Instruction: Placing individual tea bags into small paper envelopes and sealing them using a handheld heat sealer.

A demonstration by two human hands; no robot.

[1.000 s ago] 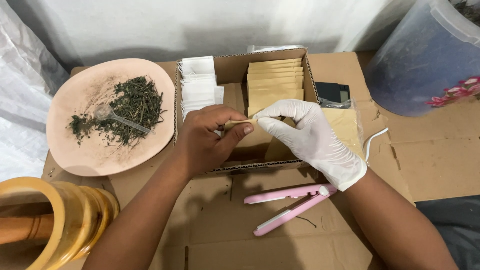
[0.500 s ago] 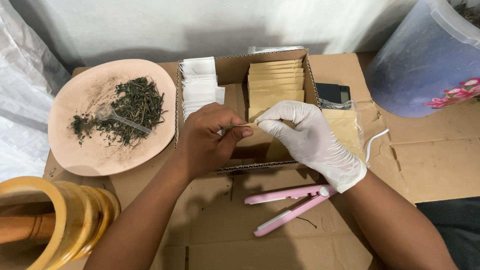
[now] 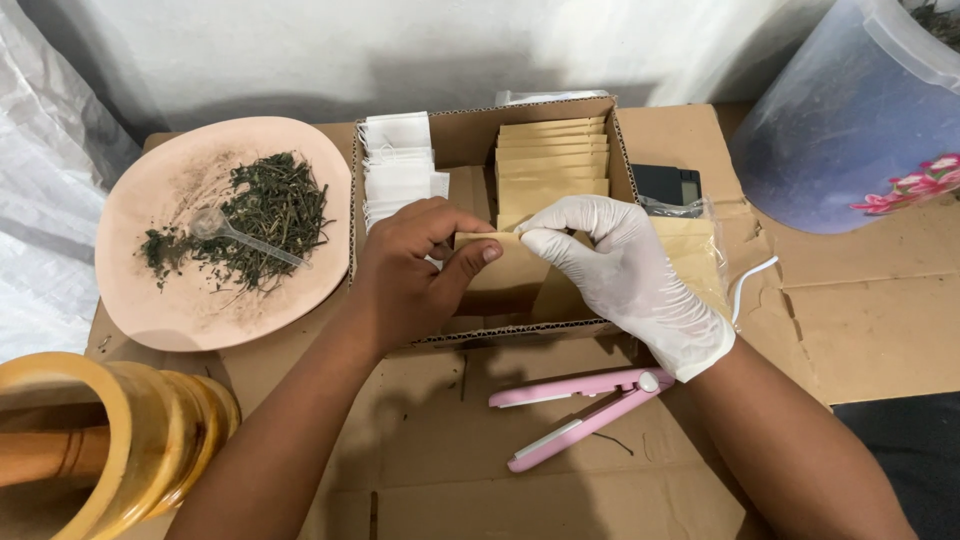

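— What do the containers hold?
— Cardboard box (image 3: 470,135): tan sachets (image 3: 552,160), white filter bags (image 3: 398,165). Pink plate (image 3: 140,290), nine o'clock: dried herbs (image 3: 270,215).
— The hands?
— Bare left hand (image 3: 410,275) and gloved right hand (image 3: 625,265) pinch one brown sachet (image 3: 500,262) at centre.

Tan paper pouches (image 3: 552,160) stacked in cardboard box (image 3: 470,130); white sachets (image 3: 398,165) at left; dark scale screen (image 3: 668,184) right.

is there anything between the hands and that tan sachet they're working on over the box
Nothing visible. The bare left hand and gloved right hand both already pinch the tan sachet by its top edge, over the cardboard box.
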